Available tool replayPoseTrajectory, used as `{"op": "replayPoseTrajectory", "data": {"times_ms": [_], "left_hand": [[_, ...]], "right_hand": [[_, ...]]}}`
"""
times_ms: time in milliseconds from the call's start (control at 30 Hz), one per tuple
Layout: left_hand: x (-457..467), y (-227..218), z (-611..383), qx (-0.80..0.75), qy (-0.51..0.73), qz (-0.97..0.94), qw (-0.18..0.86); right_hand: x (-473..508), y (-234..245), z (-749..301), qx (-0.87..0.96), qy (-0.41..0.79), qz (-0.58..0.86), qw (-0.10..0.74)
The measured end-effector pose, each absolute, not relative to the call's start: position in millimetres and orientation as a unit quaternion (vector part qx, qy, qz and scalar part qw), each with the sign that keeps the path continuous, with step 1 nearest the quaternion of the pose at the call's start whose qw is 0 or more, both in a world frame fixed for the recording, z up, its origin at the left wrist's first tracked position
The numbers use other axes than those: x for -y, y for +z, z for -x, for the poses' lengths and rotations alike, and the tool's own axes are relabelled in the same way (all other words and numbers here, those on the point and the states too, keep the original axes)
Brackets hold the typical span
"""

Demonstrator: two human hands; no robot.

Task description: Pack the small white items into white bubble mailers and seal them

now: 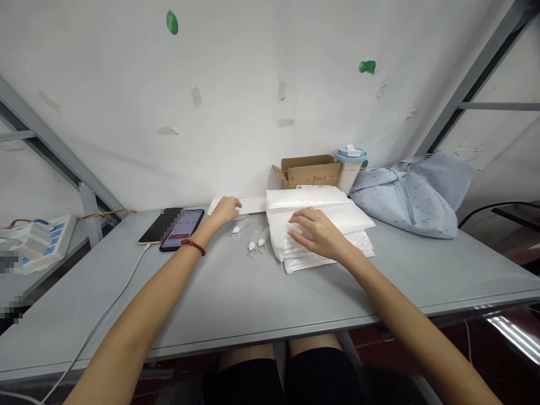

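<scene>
Your right hand (317, 232): fingers spread, flat on top of stack of white bubble mailers (356, 220), clamping nothing. Stack directly under palm, long axis left-right, far edge near wall. Your left hand (225, 211): fingers curled at left end of white strip (253, 203); pinch or mere touch, cannot tell. Strip runs right from fingers toward stack. Small white pieces (262, 236) on desk (236, 292) between hands, nearer left. Phones (182, 229) just left of left wrist. Cardboard box (310, 170), cup (350, 166) behind stack.

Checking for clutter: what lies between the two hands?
Head view: three small white pieces lie on the table, between the left hand and the right hand.
</scene>
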State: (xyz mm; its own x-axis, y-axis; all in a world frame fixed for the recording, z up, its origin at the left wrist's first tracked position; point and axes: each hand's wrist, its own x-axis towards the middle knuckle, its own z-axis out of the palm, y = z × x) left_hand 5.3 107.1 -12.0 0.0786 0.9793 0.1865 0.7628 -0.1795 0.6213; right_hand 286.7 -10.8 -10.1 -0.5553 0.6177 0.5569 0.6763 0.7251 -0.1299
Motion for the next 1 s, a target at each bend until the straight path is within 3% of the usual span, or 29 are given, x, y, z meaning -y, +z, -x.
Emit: {"op": "replayPoseTrajectory", "data": {"times_ms": [233, 500, 1000], "left_hand": [[-118, -18, 13, -0.627, 0.198, -0.742, 0.131], [-116, -29, 18, -0.597, 0.175, -0.778, 0.092], [-96, -21, 19, -0.630, 0.292, -0.718, -0.050]], "right_hand": [[9, -12, -286, 0.876, -0.057, 0.369, 0.305], [10, -12, -284, 0.881, -0.054, 0.371, 0.291], [8, -14, -284, 0.881, -0.041, 0.368, 0.296]]}}
